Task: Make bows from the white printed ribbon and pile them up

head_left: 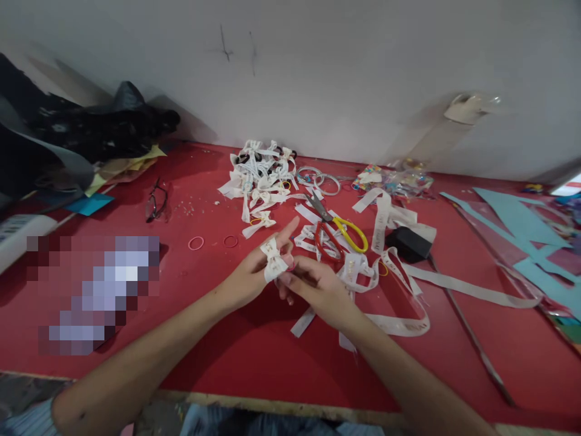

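A small white ribbon bow (273, 259) with printed letters sits at the fingers of my left hand (249, 274), whose index finger stretches up and outward. My right hand (324, 290) meets it from the right, thumb and fingers pinched at the bow's lower right edge. A bit of pink shows between the hands; whether it is an elastic band or a fingertip I cannot tell. Just beyond lie scissors (338, 224) with one yellow and one red handle, on cut ribbon pieces (308, 235). Two pink elastic bands, one a loose ring (196, 243), rest left of my hands.
A pile of finished-looking bows (261, 166) lies against the wall. Long printed ribbon (472, 287) curls rightward past a black block (410, 243) and a thin rod (474, 339). Eyeglasses (157, 201), a blurred-out object (109, 290) and light-blue sheets (521, 218) are on the red table.
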`<control>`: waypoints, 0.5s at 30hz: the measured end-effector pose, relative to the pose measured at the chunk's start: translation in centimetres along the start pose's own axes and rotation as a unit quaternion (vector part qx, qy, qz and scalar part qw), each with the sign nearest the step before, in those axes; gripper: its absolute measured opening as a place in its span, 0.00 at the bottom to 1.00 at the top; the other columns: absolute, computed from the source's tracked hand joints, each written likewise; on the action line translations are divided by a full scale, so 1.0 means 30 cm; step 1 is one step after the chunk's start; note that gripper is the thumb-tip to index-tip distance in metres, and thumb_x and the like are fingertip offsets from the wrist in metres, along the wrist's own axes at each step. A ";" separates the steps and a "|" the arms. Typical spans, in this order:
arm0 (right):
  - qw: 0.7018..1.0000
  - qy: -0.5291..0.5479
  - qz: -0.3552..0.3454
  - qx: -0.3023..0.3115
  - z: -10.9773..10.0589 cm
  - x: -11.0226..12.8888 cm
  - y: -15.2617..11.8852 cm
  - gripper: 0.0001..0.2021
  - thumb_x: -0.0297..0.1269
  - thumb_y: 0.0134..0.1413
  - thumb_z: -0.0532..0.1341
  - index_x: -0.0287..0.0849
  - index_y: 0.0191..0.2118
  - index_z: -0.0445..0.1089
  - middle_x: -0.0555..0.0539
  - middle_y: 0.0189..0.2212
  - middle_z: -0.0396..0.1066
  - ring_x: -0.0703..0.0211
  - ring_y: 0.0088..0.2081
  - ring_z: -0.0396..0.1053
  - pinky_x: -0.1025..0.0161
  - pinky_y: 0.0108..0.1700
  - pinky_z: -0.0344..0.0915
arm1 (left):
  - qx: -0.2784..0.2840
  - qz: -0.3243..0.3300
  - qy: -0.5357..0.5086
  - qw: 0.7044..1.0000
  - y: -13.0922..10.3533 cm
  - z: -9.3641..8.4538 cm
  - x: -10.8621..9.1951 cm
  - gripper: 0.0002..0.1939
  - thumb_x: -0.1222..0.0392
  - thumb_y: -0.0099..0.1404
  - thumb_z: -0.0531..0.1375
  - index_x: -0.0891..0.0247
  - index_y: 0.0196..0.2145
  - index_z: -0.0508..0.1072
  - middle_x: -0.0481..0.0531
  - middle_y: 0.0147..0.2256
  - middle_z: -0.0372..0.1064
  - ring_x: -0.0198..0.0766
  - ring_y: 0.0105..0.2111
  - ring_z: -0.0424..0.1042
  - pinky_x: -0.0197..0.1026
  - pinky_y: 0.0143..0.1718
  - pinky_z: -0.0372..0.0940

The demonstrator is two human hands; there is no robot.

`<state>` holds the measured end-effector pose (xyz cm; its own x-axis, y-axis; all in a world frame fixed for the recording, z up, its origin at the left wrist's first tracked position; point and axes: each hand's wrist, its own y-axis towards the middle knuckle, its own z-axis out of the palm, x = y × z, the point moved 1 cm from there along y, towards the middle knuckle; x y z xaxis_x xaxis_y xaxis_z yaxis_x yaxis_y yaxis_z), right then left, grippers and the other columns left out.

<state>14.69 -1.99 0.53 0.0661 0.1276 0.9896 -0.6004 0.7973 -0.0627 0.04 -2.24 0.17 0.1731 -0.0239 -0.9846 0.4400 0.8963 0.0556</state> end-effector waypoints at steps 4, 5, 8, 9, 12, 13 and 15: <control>1.000 -0.017 0.003 -0.017 0.007 -0.007 0.002 0.17 0.51 0.58 0.58 0.41 0.28 0.64 0.52 0.21 0.67 0.67 0.22 0.64 0.67 0.27 0.64 | 0.041 0.078 0.112 0.990 -0.011 -0.015 -0.010 0.29 0.54 0.71 0.49 0.39 0.65 0.44 0.48 0.41 0.51 0.25 0.24 0.67 0.35 0.26 0.70; 1.000 -0.017 0.004 -0.021 0.007 -0.012 0.000 0.19 0.52 0.58 0.57 0.41 0.27 0.64 0.52 0.20 0.66 0.67 0.21 0.63 0.67 0.27 0.63 | 0.049 0.120 0.192 0.973 -0.015 -0.021 -0.015 0.29 0.54 0.71 0.50 0.39 0.65 0.44 0.49 0.42 0.52 0.26 0.26 0.68 0.35 0.27 0.70; 0.999 -0.027 0.000 -0.026 0.004 -0.033 -0.006 0.21 0.55 0.57 0.57 0.41 0.25 0.64 0.52 0.19 0.65 0.67 0.22 0.62 0.68 0.25 0.62 | 0.046 0.253 0.467 0.846 -0.027 -0.039 -0.033 0.34 0.52 0.68 0.54 0.37 0.66 0.41 0.51 0.42 0.57 0.32 0.31 0.67 0.36 0.29 0.67; 0.999 -0.030 -0.002 -0.025 0.004 -0.040 -0.009 0.21 0.56 0.57 0.57 0.42 0.25 0.64 0.52 0.20 0.65 0.66 0.22 0.63 0.67 0.26 0.62 | 0.047 0.283 0.510 0.811 -0.029 -0.043 -0.037 0.36 0.52 0.68 0.54 0.37 0.66 0.38 0.51 0.42 0.58 0.33 0.32 0.66 0.35 0.28 0.66; 1.000 -0.013 0.006 -0.012 0.010 -0.051 -0.014 0.22 0.58 0.54 0.58 0.42 0.27 0.64 0.51 0.21 0.66 0.65 0.23 0.63 0.66 0.27 0.64 | 0.040 0.311 0.516 0.797 -0.031 -0.049 -0.039 0.37 0.50 0.69 0.52 0.39 0.66 0.32 0.51 0.42 0.59 0.33 0.31 0.65 0.33 0.28 0.65; 1.000 -0.001 0.013 -0.009 0.014 -0.049 -0.014 0.22 0.59 0.52 0.60 0.43 0.27 0.64 0.51 0.21 0.66 0.65 0.23 0.63 0.66 0.27 0.64 | 0.037 0.301 0.487 0.819 -0.031 -0.048 -0.035 0.36 0.49 0.69 0.51 0.39 0.66 0.33 0.51 0.43 0.59 0.32 0.31 0.65 0.33 0.29 0.65; 1.000 0.014 0.026 -0.006 0.021 -0.039 -0.012 0.22 0.60 0.49 0.62 0.43 0.28 0.63 0.51 0.21 0.66 0.64 0.23 0.63 0.66 0.28 0.65 | 0.032 0.263 0.405 0.875 -0.030 -0.043 -0.023 0.36 0.49 0.69 0.52 0.39 0.66 0.35 0.53 0.45 0.58 0.31 0.31 0.64 0.34 0.30 0.67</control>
<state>14.34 -2.79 -0.52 0.0586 0.1852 0.9810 -0.5948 0.7957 -0.1147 -1.62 -2.44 0.60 -0.3039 0.7302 -0.6120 0.5398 0.6613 0.5210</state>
